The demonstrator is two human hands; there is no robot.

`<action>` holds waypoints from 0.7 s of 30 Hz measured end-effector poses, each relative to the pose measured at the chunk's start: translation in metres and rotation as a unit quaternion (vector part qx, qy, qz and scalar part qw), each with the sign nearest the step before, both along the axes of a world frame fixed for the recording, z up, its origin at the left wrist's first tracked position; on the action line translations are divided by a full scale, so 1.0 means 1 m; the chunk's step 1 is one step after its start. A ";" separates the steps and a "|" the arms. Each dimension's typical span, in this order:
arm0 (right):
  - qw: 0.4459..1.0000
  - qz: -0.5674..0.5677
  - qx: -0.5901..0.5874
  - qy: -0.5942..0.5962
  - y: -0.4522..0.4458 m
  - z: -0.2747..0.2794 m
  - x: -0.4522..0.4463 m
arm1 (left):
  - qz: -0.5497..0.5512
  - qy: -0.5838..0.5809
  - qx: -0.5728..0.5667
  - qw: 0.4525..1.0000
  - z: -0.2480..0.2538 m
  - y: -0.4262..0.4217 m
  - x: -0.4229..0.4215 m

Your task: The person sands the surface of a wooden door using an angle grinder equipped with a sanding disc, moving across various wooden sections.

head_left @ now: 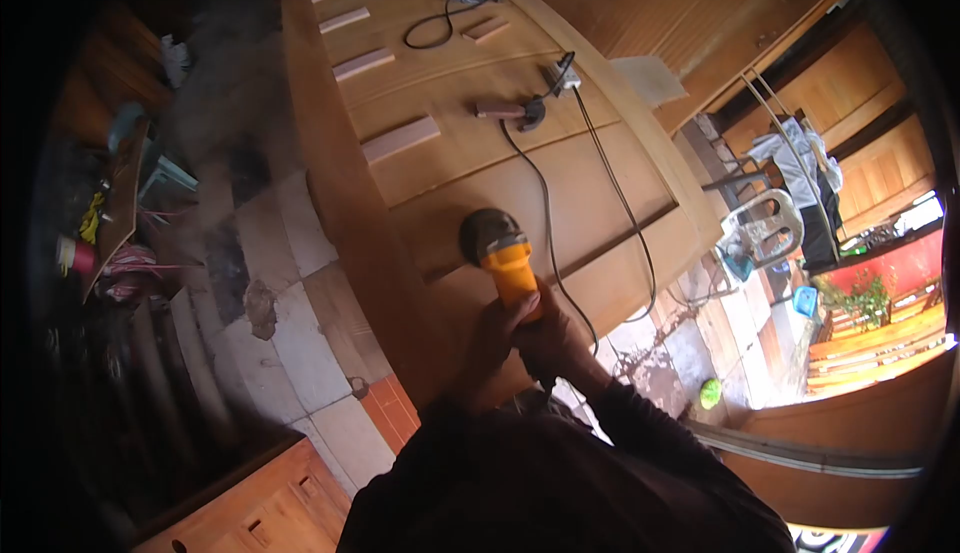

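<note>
A yellow angle grinder (512,265) with a round black head rests over a large wooden panelled door (470,168). Both hands are wrapped round its rear body. My left hand (497,331) closes on it from the left side, in shadow. On the other side, my right hand (558,341) grips the back end, with its sleeve reaching in from the lower right. The head is at the door's near left part, close to a panel groove; its underside is hidden.
Several short wood strips (400,139) lie along the door's left edge. A hammer-like tool (512,111), a white power socket (567,77) and black cords (622,193) are on the door. A plastic chair (770,228) stands right; tiled floor (318,348) lies left.
</note>
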State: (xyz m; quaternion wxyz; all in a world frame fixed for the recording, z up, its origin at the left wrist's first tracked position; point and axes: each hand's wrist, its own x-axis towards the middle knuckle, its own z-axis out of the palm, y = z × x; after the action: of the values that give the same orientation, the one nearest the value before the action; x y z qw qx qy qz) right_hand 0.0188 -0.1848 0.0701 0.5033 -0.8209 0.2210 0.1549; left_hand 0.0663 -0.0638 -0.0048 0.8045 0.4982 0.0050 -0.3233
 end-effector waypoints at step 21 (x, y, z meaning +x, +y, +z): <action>0.998 0.028 -0.013 -0.059 0.019 -0.016 -0.015 | 0.021 -0.019 -0.001 1.000 -0.001 0.023 -0.018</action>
State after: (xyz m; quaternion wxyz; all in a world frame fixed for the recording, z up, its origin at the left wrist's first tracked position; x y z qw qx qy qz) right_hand 0.0043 -0.1663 0.0541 0.5001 -0.8409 0.1702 0.1173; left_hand 0.0483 -0.0408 -0.0056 0.8118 0.5032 -0.0001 -0.2964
